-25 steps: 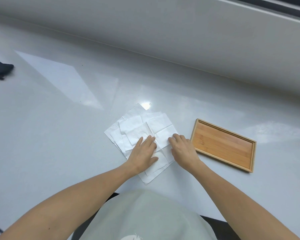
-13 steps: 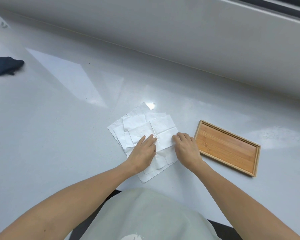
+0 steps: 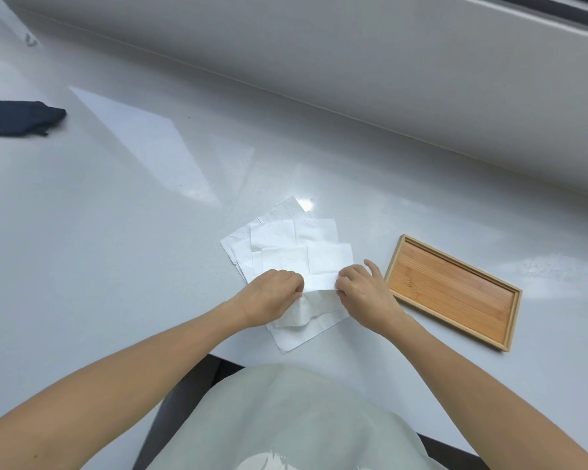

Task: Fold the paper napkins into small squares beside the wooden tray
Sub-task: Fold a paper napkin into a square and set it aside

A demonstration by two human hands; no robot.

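Both hands pinch the near edge of one thin white paper napkin (image 3: 319, 281), the left hand (image 3: 272, 293) with curled fingers, the right hand (image 3: 362, 293) with its little finger raised. It tops a loose overlapping pile of white napkins (image 3: 286, 239) on the glossy white table (image 3: 116, 249), just left of the shallow rectangular wooden tray (image 3: 452, 290). A dark folded cloth (image 3: 17, 117) lies far left.

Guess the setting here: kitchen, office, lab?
Can't say for sure. Probably a staged tabletop workspace, seated: a glossy pale grey table running up to a plain wall ledge, bearing only paper napkins, a wooden tray and a dark cloth. No appliances or office gear visible.
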